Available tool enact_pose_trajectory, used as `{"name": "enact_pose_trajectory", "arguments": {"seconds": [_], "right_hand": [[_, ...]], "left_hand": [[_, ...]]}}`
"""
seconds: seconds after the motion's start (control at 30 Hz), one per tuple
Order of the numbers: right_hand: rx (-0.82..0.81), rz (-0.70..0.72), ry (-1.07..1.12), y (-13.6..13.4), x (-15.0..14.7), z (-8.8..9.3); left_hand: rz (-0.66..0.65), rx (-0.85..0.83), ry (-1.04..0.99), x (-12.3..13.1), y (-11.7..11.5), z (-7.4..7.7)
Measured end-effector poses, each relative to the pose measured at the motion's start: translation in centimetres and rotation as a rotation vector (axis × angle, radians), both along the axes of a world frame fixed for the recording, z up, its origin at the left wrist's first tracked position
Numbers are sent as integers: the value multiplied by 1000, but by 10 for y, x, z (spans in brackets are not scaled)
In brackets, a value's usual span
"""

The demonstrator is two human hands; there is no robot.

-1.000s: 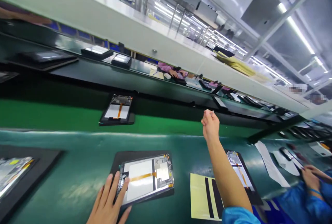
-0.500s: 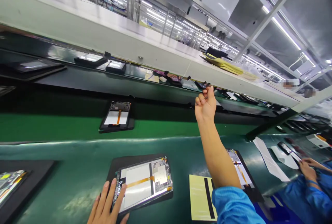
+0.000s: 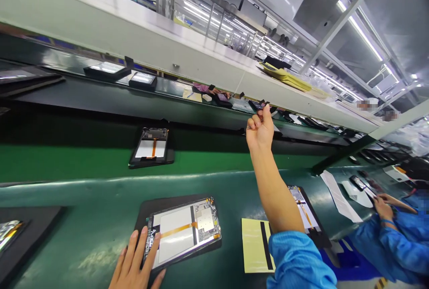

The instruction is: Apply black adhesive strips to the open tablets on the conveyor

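Head view: opened tablet (image 3: 179, 240) on green bench (image 3: 97, 204), long axis running left-right, slightly slanted; left hand (image 3: 136, 257) nearer, fingers spread on its left end; right hand (image 3: 260, 130) (cannot tell whether holding anything) curled, well apart.

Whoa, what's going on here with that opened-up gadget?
A person's left hand rests its fingers on one end of an opened device, which lies on a black pad on the green table. The right hand is stretched out forward, fingers curled; I can't tell what it holds. A yellow sheet lies beneath that arm.
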State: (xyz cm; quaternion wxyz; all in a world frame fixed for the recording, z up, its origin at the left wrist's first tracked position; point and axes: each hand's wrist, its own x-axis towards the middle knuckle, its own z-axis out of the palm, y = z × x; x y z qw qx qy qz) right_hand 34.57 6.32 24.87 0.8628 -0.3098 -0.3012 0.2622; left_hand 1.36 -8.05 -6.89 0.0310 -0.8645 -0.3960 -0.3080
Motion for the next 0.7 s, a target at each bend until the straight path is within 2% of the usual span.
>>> {"name": "enact_pose_trajectory", "arguments": {"seconds": [0.17,0.3,0.43,0.57,0.63,0.7], "right_hand": [[1,-28,-70,-2,2,-2],[-49,-22,-194,-6,6,-15],[-236,168,-466,-16,3,-46],[-519,431,-938,-30,-14,-84],[-587,598,-1188,-36,-30,-103],[-589,750,-1430,-41,-48,-120]], "left_hand": [[17,-87,-12,1,-5,5],[9,-131,-23,1,-8,9],[3,-153,-20,1,-8,9],[32,-146,28,2,-11,12],[43,-143,61,2,-15,18],[48,-167,89,1,-19,26]]}}
